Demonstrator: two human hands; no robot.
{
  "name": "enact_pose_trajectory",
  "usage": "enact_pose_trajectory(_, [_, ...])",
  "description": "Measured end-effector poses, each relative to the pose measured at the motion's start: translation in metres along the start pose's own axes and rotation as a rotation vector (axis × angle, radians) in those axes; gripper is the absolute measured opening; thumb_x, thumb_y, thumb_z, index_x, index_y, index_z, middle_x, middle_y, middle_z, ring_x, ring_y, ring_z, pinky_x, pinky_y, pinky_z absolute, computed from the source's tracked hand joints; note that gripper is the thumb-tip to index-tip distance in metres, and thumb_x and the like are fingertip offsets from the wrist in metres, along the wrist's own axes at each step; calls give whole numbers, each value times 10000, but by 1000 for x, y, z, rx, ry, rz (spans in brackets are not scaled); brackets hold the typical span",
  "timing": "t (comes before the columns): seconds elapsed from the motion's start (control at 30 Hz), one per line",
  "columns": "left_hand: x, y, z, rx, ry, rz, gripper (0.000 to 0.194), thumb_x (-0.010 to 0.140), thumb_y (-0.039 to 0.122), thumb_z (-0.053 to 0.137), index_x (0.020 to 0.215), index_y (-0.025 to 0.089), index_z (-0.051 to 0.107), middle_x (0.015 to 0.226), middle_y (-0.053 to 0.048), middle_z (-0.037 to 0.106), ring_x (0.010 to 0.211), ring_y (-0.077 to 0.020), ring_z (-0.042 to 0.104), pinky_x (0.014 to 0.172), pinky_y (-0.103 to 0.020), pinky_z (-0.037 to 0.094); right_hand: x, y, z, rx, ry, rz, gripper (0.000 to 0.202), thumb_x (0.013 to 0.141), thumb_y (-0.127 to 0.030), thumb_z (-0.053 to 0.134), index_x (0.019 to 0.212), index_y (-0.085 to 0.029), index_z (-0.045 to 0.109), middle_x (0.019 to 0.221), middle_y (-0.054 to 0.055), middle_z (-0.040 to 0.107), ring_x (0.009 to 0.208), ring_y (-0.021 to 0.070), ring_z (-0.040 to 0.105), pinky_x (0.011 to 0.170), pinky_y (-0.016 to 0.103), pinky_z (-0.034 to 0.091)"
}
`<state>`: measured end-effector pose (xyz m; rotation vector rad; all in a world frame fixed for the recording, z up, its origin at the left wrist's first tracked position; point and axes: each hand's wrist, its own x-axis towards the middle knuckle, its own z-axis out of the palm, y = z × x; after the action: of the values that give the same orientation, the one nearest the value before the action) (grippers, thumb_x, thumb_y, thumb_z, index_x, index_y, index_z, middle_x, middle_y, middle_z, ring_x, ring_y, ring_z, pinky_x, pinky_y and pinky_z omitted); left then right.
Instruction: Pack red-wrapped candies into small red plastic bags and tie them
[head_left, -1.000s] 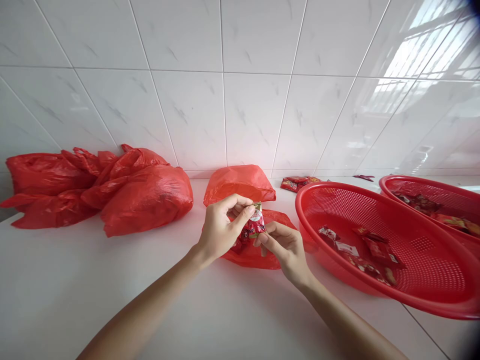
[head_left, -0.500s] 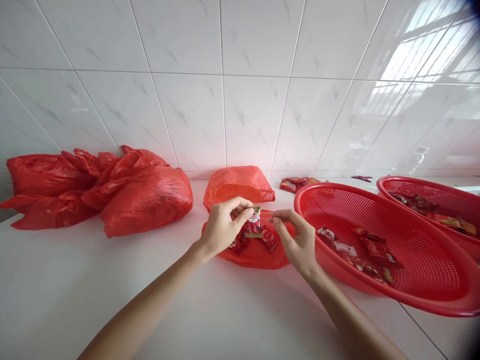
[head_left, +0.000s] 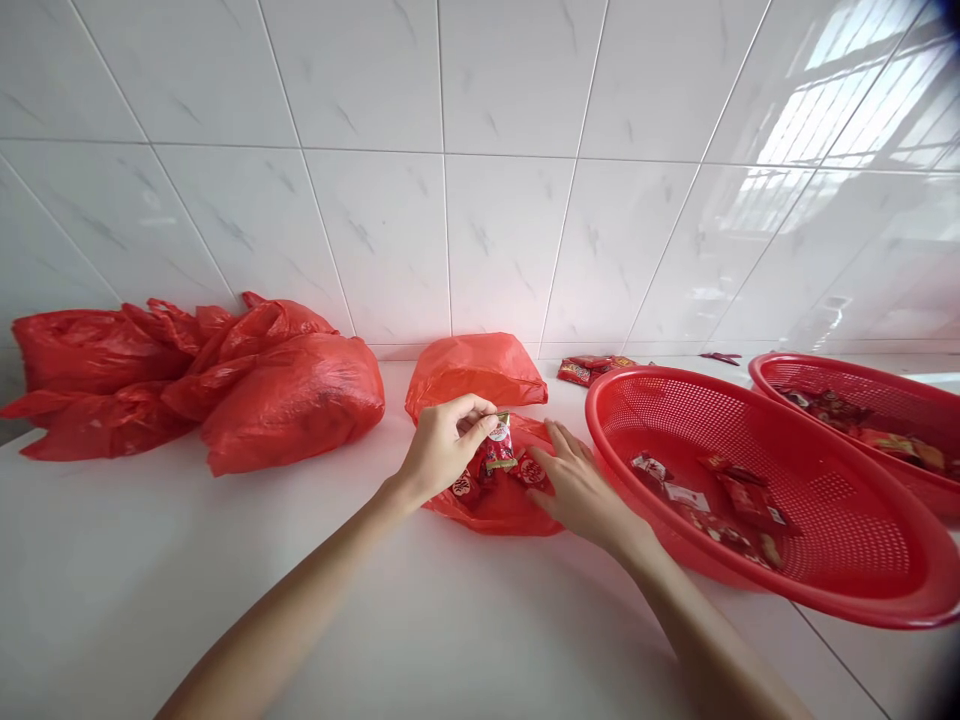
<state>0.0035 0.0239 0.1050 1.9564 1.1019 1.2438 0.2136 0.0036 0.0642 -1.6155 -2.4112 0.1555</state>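
Note:
In the head view, my left hand pinches the top edge of a small snack packet, red and white with gold ends. The packet hangs over the mouth of a red plastic bag lying on the counter. More red packets, one of them a snack packet with a round white print, lie inside the bag. My right hand rests at the bag's right side with fingers stretched out and apart, its fingertips over the packets there. It holds nothing that I can see.
Behind the bag stands another part of red plastic. Filled red bags are on the left. A red perforated basket with several packets is at the right, a second basket behind it. Loose packets lie by the tiled wall.
My right hand has gone from curled fingers to stretched ones and moved down onto the bag's right side. My left hand, still holding the packet, has shifted slightly left.

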Motion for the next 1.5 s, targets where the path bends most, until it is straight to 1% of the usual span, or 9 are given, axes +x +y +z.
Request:
enact_pose_trajectory(0.1, [0, 0, 0, -11, 1, -1, 153, 896, 307, 609, 931, 184, 694, 863, -25, 727, 816, -173, 693, 772, -283, 559, 1, 2, 7, 5, -22, -2, 474, 832, -239, 627, 1288, -136, 551, 1575, 230, 223, 1486, 392, 150, 1138, 511, 294])
enact_pose_trajectory(0.3, [-1, 0, 0, -5, -10, -13, 172, 893, 320, 612, 948, 180, 695, 874, -35, 733, 824, -179, 699, 775, -287, 565, 1, -4, 8, 39, 30, -21, 467, 878, -324, 576, 1325, -201, 524, 1557, 183, 282, 1455, 365, 238, 1122, 514, 312])
enact_pose_trajectory(0.57, [-1, -2, 0, -10, -47, -9, 206, 906, 323, 594, 1010, 184, 707, 927, -42, 744, 867, -184, 706, 811, -299, 567, 1, -5, 10, -7, 34, 8, 429, 876, -258, 565, 1293, -160, 539, 1589, 211, 212, 1478, 379, 166, 1134, 528, 272])
enact_pose_trajectory(0.7, [-1, -4, 1, -15, -90, -21, 226, 911, 329, 585, 1045, 192, 705, 996, -55, 746, 930, -196, 705, 848, -311, 564, 1, -3, 13, -9, 13, 28, 481, 865, -245, 573, 1333, -163, 502, 1604, 194, 181, 1497, 374, 106, 1151, 538, 236])
enact_pose_trajectory(0.83, [-1, -7, 1, 14, -130, -42, 215, 912, 337, 580, 1020, 195, 698, 1028, -63, 742, 963, -209, 701, 862, -325, 558, 2, -3, 15, -11, 12, 26, 492, 859, -261, 591, 1332, -160, 502, 1608, 192, 160, 1495, 381, 109, 1156, 533, 234])
enact_pose_trajectory(1.13, [-1, -8, 3, 83, -204, -59, 198, 929, 329, 532, 978, 198, 673, 929, -42, 739, 861, -194, 699, 804, -310, 551, 1, -3, 16, -12, 11, 23, 513, 833, -225, 614, 1330, -148, 514, 1597, 225, 183, 1488, 403, 138, 1148, 549, 243])
enact_pose_trajectory(1.37, [0, -12, 5, 135, -244, -45, 207, 928, 318, 503, 890, 200, 669, 882, -38, 729, 800, -184, 681, 732, -282, 537, 1, -2, 17, -13, 2, 18, 550, 802, -181, 604, 1341, -159, 494, 1606, 214, 178, 1500, 393, 85, 1149, 571, 226])
enact_pose_trajectory(1.43, [-1, -17, 5, 172, -258, -49, 221, 922, 317, 503, 917, 203, 691, 878, -41, 734, 789, -189, 684, 723, -283, 534, 1, -2, 17, -7, -9, 28, 555, 785, -174, 602, 1330, -175, 494, 1612, 203, 168, 1498, 395, 84, 1140, 583, 228])
enact_pose_trajectory(1.5, [-2, -23, 5, 237, -266, -65, 245, 907, 316, 517, 1029, 217, 705, 877, -44, 743, 757, -194, 690, 701, -286, 529, 1, -2, 16, 0, -13, 30, 513, 783, -178, 598, 1288, -182, 511, 1614, 193, 165, 1498, 391, 88, 1137, 576, 232])
